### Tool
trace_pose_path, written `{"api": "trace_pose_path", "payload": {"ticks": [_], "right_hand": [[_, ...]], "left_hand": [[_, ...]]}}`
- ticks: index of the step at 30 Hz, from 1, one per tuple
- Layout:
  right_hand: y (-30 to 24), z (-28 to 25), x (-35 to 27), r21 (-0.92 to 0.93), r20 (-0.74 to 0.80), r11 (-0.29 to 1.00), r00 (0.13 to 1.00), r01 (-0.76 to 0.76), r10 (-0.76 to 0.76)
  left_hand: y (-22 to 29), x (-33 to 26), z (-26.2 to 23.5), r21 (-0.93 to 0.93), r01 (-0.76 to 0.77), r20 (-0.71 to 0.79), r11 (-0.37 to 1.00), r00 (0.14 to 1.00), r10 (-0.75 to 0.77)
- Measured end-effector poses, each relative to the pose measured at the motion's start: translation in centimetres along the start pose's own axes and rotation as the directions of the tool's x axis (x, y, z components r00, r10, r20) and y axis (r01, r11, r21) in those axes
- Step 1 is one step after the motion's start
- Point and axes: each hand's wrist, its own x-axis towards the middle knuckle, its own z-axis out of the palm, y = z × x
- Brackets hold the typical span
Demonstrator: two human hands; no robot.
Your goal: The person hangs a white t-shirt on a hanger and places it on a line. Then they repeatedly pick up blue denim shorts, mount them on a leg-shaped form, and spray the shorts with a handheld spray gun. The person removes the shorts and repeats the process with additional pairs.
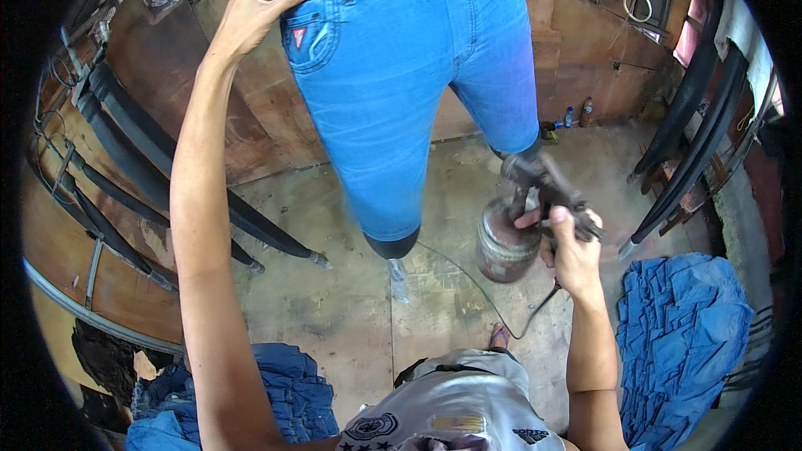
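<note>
Bright blue denim shorts (pixel 384 75) are stretched over a black leg-shaped form (pixel 393 245), whose ends show below both hems. At the waistband's left end, my left hand (pixel 261 12) grips the denim with thumb on top and fingers behind. My right hand (pixel 575 250) is closed around a dark spray gun (pixel 551 188), held near the right hem of the shorts. Under the gun hangs a stained paint cup (pixel 506 242), slightly blurred. A thin dark hose (pixel 476 284) loops near my right hand and across the floor.
Black padded leg forms (pixel 125 121) stand along the left wall, with more black forms (pixel 702 142) at right. Folded blue denim is piled at lower right (pixel 681 338) and lower left (pixel 284 388). Small bottles (pixel 586 111) stand by the back wall.
</note>
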Motion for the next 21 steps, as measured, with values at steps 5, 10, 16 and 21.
{"api": "trace_pose_path", "payload": {"ticks": [5,10,16,21], "right_hand": [[-1.8,1.7,-3.4,0.021,-0.08,0.993,0.99,0.116,-0.114],[0.0,0.6,-4.6,-0.258,0.028,0.94,0.97,-0.225,0.24],[-1.4,-1.5,-4.7,-0.252,0.083,0.947,0.971,-0.199,0.226],[-5.6,-4.9,-4.8,0.11,-0.024,0.984,0.99,0.143,-0.141]], "left_hand": [[2.7,-0.8,0.3,0.191,-0.012,-0.074,0.981,0.997,0.026],[6.1,-1.3,1.3,0.352,-0.024,-0.198,0.936,0.975,0.1],[12.1,-2.4,3.1,0.542,0.093,-0.279,0.835,0.957,0.075],[18.2,-2.8,6.3,0.686,0.212,-0.334,0.696,0.942,0.041]]}}
